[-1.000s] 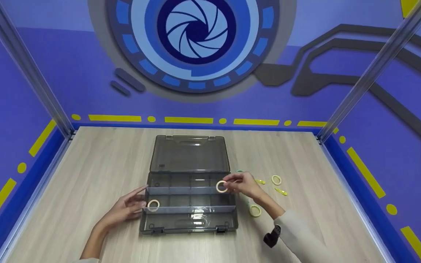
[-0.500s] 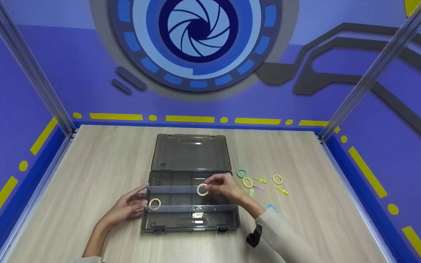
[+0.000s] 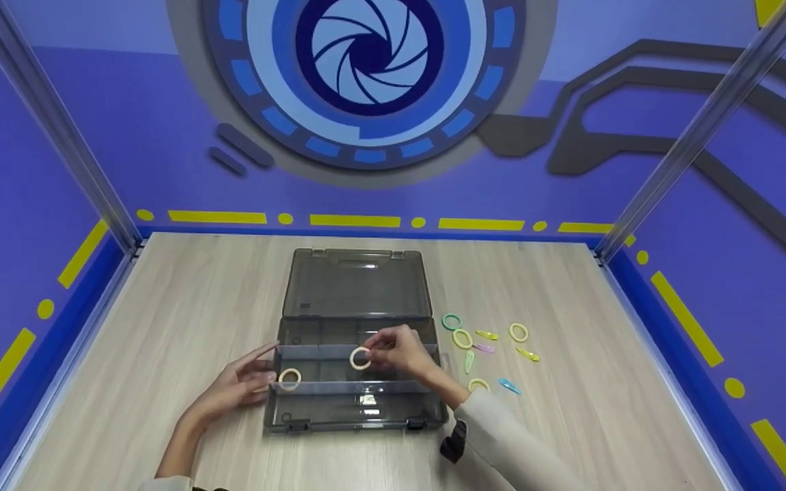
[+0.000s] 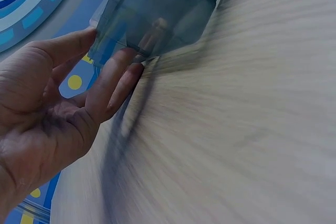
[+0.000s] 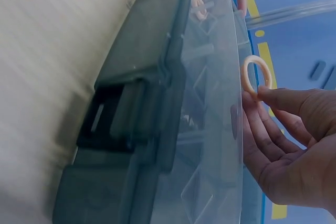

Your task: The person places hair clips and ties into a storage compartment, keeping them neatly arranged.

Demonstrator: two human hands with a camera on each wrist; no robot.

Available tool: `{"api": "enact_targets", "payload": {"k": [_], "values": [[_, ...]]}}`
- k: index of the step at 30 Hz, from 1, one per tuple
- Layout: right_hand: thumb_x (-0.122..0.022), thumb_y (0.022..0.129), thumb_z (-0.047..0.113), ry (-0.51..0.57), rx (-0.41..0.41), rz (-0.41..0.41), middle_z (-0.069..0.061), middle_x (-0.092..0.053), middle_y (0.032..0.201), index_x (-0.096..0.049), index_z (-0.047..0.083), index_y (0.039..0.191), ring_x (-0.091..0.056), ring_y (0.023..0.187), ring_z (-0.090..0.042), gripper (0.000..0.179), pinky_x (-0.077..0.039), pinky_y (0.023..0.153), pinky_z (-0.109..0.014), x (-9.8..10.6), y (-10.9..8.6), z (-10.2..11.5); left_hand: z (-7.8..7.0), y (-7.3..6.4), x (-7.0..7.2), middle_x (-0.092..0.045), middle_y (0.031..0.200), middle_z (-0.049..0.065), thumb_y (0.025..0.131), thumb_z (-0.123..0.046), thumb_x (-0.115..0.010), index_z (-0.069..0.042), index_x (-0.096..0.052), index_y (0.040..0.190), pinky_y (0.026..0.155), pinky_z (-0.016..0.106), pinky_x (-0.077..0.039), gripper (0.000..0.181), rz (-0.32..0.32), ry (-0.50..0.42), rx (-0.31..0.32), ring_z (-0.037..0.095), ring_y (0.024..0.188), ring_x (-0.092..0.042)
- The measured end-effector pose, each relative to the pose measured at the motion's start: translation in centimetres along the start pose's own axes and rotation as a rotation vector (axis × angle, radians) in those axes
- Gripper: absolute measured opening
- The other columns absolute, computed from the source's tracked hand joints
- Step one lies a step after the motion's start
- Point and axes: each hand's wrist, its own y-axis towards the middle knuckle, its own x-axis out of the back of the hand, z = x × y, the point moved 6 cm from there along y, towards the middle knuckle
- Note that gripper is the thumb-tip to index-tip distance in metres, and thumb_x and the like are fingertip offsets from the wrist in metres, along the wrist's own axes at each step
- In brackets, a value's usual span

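Observation:
A smoky transparent compartment box (image 3: 325,413) lies on the table with its lid (image 3: 357,283) folded back. Above its middle row, my right hand (image 3: 400,351) pinches a pale peach ring (image 3: 360,358) between thumb and fingers; the right wrist view shows the same pinch on the ring (image 5: 256,74). A similar peach ring (image 3: 290,379) sits at the left end of the middle row, seen dimly through a clear divider in the right wrist view. My left hand (image 3: 236,385) touches the box's left side with extended fingers, as the left wrist view also shows.
Right of the box lie a green ring (image 3: 452,322), yellow rings (image 3: 518,333) and several small hair clips: yellow (image 3: 528,354), purple, light green (image 3: 469,362) and blue (image 3: 510,387). My right forearm partly covers one yellow ring. Blue walls and metal posts border the table.
My right hand has carried the peach ring leftward from the box's right end to over the middle row. The left hand stays at the box's left side.

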Motion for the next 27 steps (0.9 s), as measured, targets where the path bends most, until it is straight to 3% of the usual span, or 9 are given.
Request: {"api": "enact_targets", "payload": {"k": [4,8,16,22,27], "values": [[-0.079,0.086,0.001,-0.06,0.051,-0.004,-0.02,-0.077,0.085,-0.077,-0.004,0.091,-0.07,0.068,-0.012,0.008,-0.051,0.058,-0.013,-0.7,0.1,0.5,-0.1,0.1,0.0,-0.041,0.146,0.032,0.102,-0.023,-0.064,-0.012,-0.028,0.162,0.092,0.034,-0.058,0.071,-0.014,0.017,0.019,0.022,0.115,-0.061],[-0.079,0.085,0.0,-0.064,0.047,-0.002,-0.02,-0.077,0.083,-0.077,-0.005,0.089,-0.07,0.064,-0.014,0.007,-0.049,0.054,-0.012,-1.8,0.1,0.8,0.0,0.0,-0.1,-0.042,0.146,0.03,0.102,-0.025,-0.064,-0.013,-0.029,0.162,0.093,0.036,-0.058,0.071,-0.031,0.021,0.037,0.021,0.115,-0.062],[-0.076,0.085,-0.006,-0.047,0.08,0.003,-0.022,-0.076,0.08,-0.075,-0.008,0.089,-0.073,0.066,-0.037,0.005,-0.049,0.051,-0.012,-3.8,0.2,1.6,-0.1,0.0,0.1,-0.042,0.144,0.031,0.102,-0.024,-0.064,-0.011,-0.028,0.162,0.088,0.03,-0.058,0.071,-0.022,0.009,0.021,0.019,0.11,-0.061],[-0.078,0.082,-0.006,-0.06,0.082,-0.047,-0.019,-0.076,0.077,-0.076,-0.007,0.086,-0.074,0.063,-0.029,0.004,-0.048,0.052,-0.013,-5.0,0.3,1.9,0.0,0.0,0.2,-0.044,0.144,0.028,0.102,-0.025,-0.064,-0.014,-0.029,0.162,0.093,0.036,-0.058,0.07,-0.036,0.013,0.049,0.02,0.113,-0.062],[-0.08,0.08,-0.005,-0.121,0.077,-0.076,-0.016,-0.077,0.075,-0.077,-0.004,0.081,-0.071,0.062,-0.015,0.004,-0.049,0.054,-0.013,-6.0,0.4,1.6,0.1,0.1,0.1,-0.044,0.145,0.029,0.102,-0.024,-0.064,-0.015,-0.029,0.162,0.096,0.038,-0.057,0.07,-0.029,-0.001,0.056,0.021,0.116,-0.062]]}}
